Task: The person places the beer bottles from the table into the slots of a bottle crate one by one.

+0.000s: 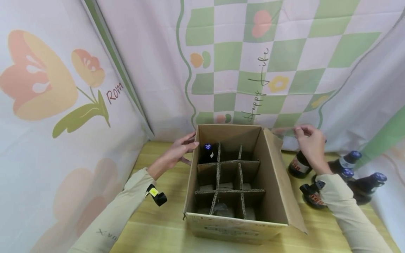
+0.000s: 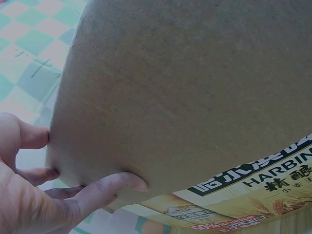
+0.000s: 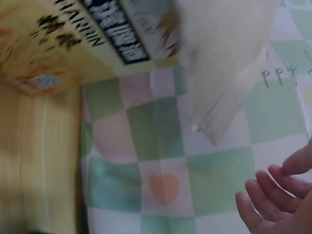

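Right sleeve foremost | left grip pinches far-left corner of box, upright on table | right grip loosely bent, apparently holding nothing, right of flap, long edge running away | bottles nearer right grip

Head view: bright, diffuse light washed the curtain, whereas the compartments of the carton lay in shadow. Left wrist view: exposure was dimmer and cooler. Right wrist view: blur softened the flap and printed lettering.
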A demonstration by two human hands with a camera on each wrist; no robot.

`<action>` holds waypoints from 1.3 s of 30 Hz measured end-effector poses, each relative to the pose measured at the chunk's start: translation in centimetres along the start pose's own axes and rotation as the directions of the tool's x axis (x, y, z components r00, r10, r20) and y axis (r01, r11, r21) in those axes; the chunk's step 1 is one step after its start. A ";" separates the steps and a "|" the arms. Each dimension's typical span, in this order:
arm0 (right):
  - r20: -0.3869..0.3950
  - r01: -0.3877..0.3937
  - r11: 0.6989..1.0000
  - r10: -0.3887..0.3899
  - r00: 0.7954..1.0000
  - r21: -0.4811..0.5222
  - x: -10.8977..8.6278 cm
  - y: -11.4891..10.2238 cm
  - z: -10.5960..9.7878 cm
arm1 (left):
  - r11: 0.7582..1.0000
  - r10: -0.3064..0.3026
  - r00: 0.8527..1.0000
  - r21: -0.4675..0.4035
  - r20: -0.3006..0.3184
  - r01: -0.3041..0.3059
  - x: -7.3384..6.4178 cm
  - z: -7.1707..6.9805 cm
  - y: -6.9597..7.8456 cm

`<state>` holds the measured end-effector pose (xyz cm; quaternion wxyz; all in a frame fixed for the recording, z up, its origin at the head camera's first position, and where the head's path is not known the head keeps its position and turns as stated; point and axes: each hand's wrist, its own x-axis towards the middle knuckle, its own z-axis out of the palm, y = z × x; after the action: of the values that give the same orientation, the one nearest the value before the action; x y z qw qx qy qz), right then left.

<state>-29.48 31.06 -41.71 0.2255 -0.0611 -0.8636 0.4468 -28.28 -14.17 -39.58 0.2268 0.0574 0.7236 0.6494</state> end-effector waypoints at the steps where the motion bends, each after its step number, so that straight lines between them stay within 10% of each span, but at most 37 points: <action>1: -0.026 -0.001 1.000 0.000 1.000 -0.020 0.0 0.2 0.1 | 1.000 -0.002 1.000 -0.001 -0.004 0.002 0.0 0.0 0.0; 9: -0.153 -0.017 0.999 0.012 0.988 -0.032 -0.3 2.1 0.4 | 1.000 0.002 1.000 0.016 0.000 -0.002 -0.2 -0.2 0.2; 17: -0.368 0.092 0.995 -0.104 0.924 -0.048 -0.4 3.1 1.3 | 1.000 0.008 1.000 0.019 0.000 -0.008 0.0 -0.2 0.2; 27: -0.347 -0.044 0.992 0.000 0.938 -0.119 -0.9 5.4 3.2 | 1.000 -0.002 1.000 0.021 -0.006 0.002 -0.1 0.0 0.0; 39: -0.401 0.134 0.991 -0.128 0.907 -0.013 -0.3 8.9 4.2 | 1.000 -0.002 1.000 0.027 -0.007 0.002 -0.3 0.3 -0.1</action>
<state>-31.94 33.11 -51.00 0.4276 -0.0917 -0.7979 0.4149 -27.90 -14.06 -39.66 0.2242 0.0574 0.7330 0.6396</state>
